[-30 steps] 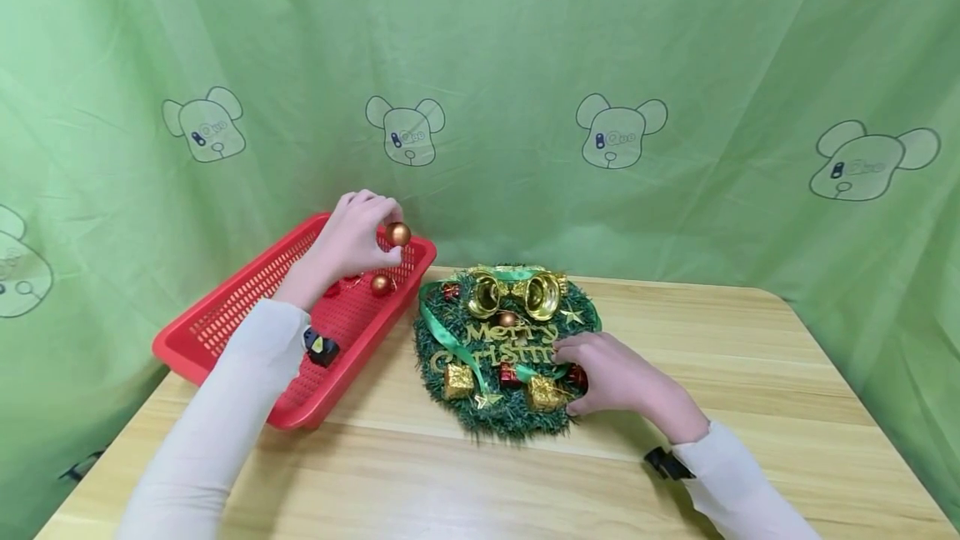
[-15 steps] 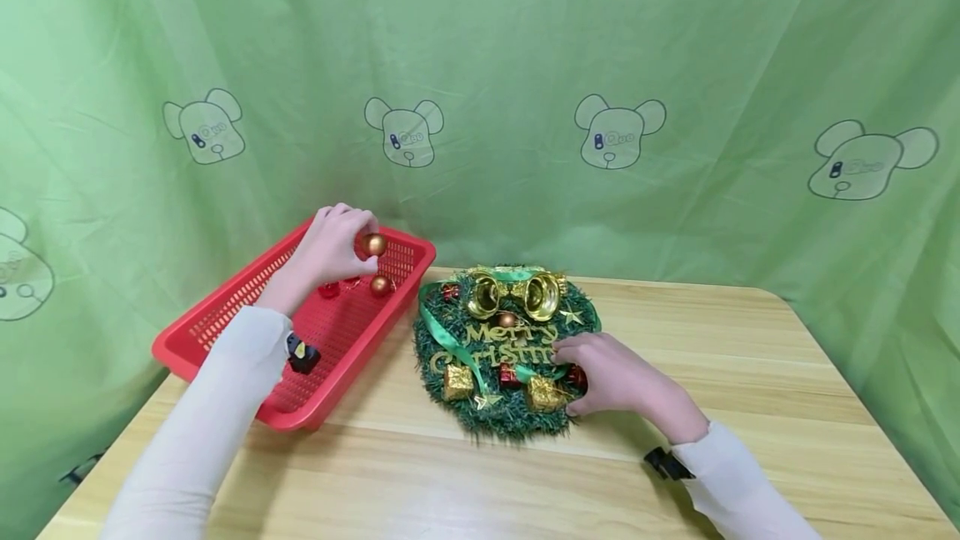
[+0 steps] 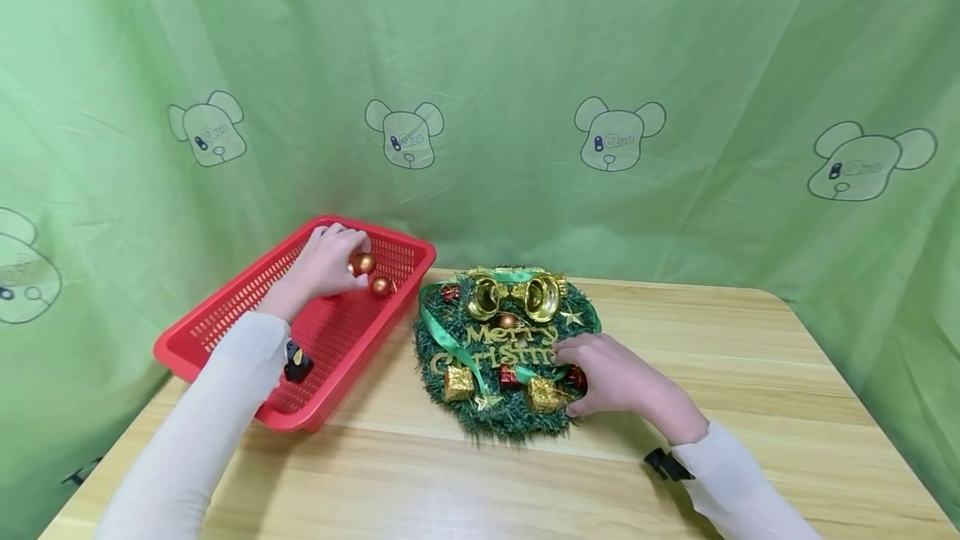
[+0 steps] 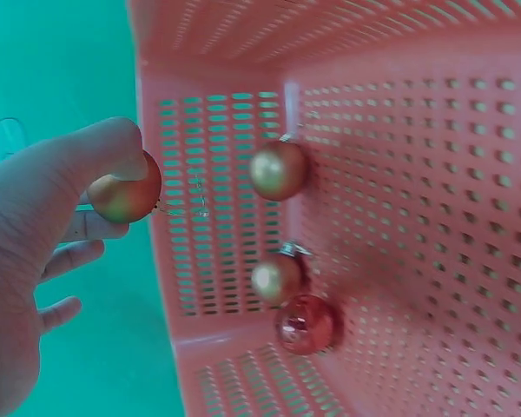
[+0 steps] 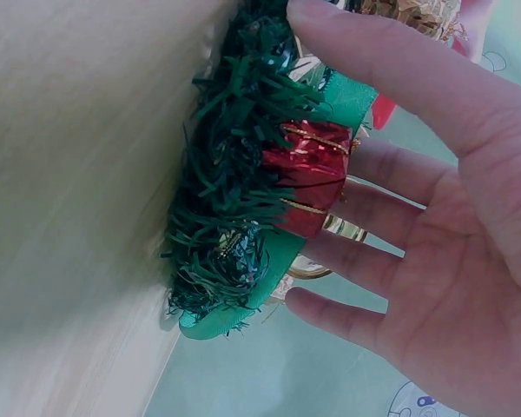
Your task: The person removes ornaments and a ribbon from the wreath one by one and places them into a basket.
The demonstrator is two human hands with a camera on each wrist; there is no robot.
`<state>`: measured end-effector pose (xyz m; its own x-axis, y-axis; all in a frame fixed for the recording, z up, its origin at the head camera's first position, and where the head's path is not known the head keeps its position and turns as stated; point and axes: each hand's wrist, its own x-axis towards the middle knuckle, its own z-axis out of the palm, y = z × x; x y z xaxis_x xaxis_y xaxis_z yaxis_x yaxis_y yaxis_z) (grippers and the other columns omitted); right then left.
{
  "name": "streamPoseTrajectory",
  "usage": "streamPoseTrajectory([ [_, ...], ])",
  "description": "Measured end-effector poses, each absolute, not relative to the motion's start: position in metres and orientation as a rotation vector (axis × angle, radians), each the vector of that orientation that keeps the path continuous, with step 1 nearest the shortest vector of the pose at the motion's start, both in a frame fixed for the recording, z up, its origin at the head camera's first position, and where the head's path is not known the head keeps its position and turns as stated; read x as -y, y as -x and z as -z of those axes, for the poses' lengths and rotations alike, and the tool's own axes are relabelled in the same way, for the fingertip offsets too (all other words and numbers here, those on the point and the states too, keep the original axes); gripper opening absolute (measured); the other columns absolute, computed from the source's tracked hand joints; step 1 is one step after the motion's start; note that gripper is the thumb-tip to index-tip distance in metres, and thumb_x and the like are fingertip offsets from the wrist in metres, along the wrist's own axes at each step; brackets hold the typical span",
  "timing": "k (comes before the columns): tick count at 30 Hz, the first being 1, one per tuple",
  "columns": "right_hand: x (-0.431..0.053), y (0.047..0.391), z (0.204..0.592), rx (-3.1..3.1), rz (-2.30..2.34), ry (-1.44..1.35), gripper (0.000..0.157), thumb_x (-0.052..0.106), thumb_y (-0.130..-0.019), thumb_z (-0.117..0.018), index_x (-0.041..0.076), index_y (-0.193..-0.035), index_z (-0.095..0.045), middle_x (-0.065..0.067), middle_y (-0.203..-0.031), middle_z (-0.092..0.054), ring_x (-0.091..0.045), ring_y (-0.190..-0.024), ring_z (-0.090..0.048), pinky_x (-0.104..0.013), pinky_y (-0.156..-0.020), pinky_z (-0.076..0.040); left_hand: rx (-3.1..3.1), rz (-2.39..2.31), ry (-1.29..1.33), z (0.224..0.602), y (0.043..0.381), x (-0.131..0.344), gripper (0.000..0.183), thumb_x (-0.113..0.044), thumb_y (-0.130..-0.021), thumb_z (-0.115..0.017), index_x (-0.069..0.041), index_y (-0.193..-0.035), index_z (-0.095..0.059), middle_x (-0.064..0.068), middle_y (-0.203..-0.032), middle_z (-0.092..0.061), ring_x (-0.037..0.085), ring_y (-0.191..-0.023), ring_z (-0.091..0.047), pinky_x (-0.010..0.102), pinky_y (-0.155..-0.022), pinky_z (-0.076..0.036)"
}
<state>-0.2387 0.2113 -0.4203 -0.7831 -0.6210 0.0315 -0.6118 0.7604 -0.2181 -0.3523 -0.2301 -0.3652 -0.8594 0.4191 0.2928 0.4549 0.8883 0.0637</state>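
My left hand (image 3: 318,261) pinches a copper-gold bauble (image 3: 365,263) between thumb and fingers above the far end of the red basket (image 3: 345,382). A small cord trails from that bauble in the left wrist view. Two gold baubles (image 4: 278,169) and a shiny red bauble (image 4: 306,324) lie inside the basket. My right hand (image 3: 611,373) grips the right edge of a green tinsel Christmas wreath (image 3: 487,423), thumb on the near side. Its fingers pass behind a red drum ornament (image 5: 313,174), where their tips are hidden. Gold bells (image 3: 542,296) and gold lettering (image 3: 513,344) decorate the wreath.
The wooden table (image 3: 735,340) carries the basket on the left and the wreath at its middle. A green curtain (image 3: 510,23) with bear-head drawings hangs behind the table. The basket's perforated walls rise around the baubles.
My left hand has moved left and down with the bauble, from near the basket's far right corner to lower over its inside. The right hand and wreath have stayed put.
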Motion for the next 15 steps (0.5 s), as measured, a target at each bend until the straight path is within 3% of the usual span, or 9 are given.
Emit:
streamPoseTrajectory([
  [15,-0.213,0.241,0.420,-2.895,0.355,1.041,0.064,0.026,-0.064,-0.093,0.000,-0.119,-0.071,-0.020,-0.136,-0.064,-0.043,-0.125,-0.059,-0.061,-0.110,-0.042,2.868,0.193,0.608,0.388,0.360,0.236,0.035,-0.021,-0.073,-0.080,-0.008,-0.101,-0.064,0.010,-0.100,-0.070,0.034,-0.103,-0.055,0.054,-0.092,-0.039],
])
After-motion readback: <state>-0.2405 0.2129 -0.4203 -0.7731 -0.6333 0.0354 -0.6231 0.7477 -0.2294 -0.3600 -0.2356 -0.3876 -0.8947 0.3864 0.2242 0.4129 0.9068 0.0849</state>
